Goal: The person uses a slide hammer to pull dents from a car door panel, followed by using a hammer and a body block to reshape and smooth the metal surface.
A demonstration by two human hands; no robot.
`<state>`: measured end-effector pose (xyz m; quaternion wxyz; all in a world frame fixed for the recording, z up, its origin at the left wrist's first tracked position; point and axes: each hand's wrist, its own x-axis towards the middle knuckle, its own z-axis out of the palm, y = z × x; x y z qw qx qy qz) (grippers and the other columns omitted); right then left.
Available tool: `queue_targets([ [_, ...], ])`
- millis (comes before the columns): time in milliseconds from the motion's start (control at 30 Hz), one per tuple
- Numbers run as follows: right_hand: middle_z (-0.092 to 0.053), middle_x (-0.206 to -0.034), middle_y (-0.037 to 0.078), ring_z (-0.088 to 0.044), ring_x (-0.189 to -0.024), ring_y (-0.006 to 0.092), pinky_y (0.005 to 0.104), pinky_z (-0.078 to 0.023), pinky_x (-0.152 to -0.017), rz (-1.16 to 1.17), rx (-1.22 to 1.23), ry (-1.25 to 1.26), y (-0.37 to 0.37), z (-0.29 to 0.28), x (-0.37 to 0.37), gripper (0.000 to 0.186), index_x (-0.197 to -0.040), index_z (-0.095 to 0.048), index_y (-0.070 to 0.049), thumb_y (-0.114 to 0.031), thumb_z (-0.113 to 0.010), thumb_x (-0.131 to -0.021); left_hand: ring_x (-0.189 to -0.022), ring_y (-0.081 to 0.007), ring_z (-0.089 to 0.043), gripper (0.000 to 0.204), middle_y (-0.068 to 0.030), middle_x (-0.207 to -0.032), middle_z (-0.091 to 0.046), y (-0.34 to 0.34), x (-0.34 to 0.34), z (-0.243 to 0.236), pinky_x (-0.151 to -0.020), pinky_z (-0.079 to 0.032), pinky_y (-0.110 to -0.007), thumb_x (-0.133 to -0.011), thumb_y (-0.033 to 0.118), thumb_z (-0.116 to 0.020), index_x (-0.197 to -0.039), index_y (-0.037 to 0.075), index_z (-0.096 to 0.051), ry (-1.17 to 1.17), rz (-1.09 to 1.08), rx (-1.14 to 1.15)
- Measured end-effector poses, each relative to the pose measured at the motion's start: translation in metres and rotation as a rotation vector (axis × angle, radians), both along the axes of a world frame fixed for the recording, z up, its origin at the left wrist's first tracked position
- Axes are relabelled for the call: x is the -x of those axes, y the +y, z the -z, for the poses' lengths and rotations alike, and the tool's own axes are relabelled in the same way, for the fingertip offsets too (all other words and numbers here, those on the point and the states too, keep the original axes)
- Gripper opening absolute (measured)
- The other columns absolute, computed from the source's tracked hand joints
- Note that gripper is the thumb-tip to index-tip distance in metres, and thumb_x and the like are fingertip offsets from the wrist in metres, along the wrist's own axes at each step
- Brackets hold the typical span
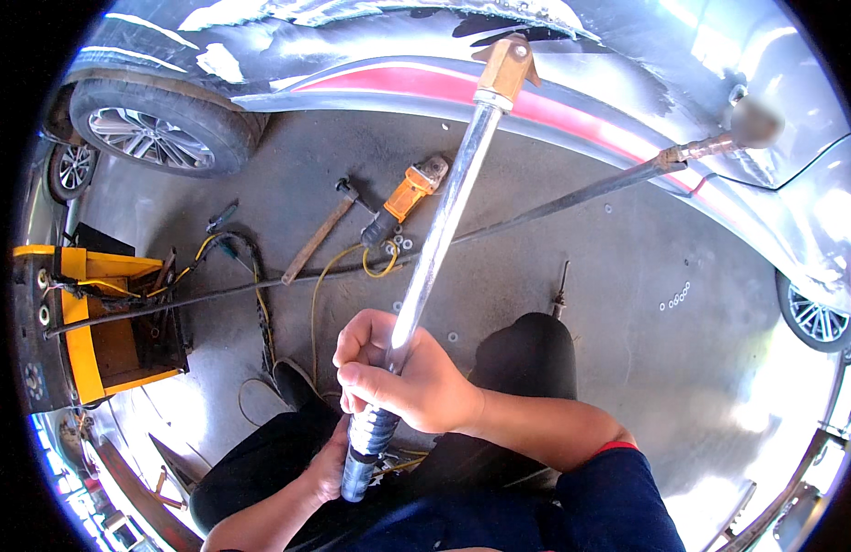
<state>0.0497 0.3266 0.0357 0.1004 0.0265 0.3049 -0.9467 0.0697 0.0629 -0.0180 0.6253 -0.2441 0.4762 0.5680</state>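
Observation:
A long dent puller with a chrome shaft slants up and away from me. Its brass-coloured head lies over the car's lower side panel; whether it touches the metal I cannot tell. My right hand wraps its fingers round the shaft just above the black ribbed grip. Lower down, my left hand is closed at that grip, its fingers partly hidden behind it. The car's side shows bare, scraped metal and a red strip along its lower edge.
On the floor lie a yellow angle grinder, a wooden-handled hammer and several washers. A long dark bar runs from the yellow machine to the car's side, its far end blurred. A wheel stands at the far left. Cables trail nearby.

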Motion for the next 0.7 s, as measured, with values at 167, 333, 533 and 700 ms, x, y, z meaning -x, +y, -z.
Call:
queue_targets([
  [167,-0.060,-0.087,0.004,-0.062,-0.077,0.0119,0.0307,-0.054,-0.075,0.014,0.018,0.031,0.003,-0.001,0.002,0.013,-0.106,-0.053,-0.003,-0.003,-0.062,-0.097,-0.124,-0.0219,-0.058,0.059,-0.0107,-0.141,-0.053,0.001,0.001,0.005,-0.106,-0.049,-0.040,-0.103,0.032,-0.052,-0.153,0.012,-0.029,0.017,0.002,-0.050],
  [333,-0.059,-0.087,0.004,-0.062,-0.076,0.0116,0.0307,-0.054,-0.075,0.007,-0.010,0.030,0.009,-0.005,0.004,0.013,-0.106,-0.053,-0.002,-0.003,-0.062,-0.097,-0.123,-0.0214,-0.058,0.059,-0.0110,-0.139,-0.054,0.001,0.000,0.004,-0.106,-0.048,-0.040,-0.101,0.030,-0.052,-0.152,0.011,-0.030,-0.005,-0.035,-0.060],
  [533,-0.058,-0.086,0.003,-0.062,-0.076,0.0113,0.0303,-0.054,-0.074,0.041,0.001,0.044,0.012,-0.004,0.002,0.012,-0.105,-0.053,-0.002,-0.002,-0.062,-0.097,-0.123,-0.0219,-0.058,0.061,-0.0117,-0.140,-0.053,0.012,0.003,-0.005,-0.105,-0.048,-0.039,-0.101,0.028,-0.052,-0.153,0.010,-0.028,0.032,-0.036,-0.034],
  [700,-0.058,-0.086,0.003,-0.062,-0.075,0.0110,0.0296,-0.054,-0.073,0.041,0.002,0.065,0.014,-0.005,0.001,0.012,-0.105,-0.053,-0.002,-0.003,-0.062,-0.098,-0.125,-0.0218,-0.057,0.065,-0.0122,-0.141,-0.051,0.012,0.003,-0.005,-0.105,-0.048,-0.039,-0.100,0.031,-0.053,-0.155,0.008,-0.025,0.069,0.004,-0.025],
])
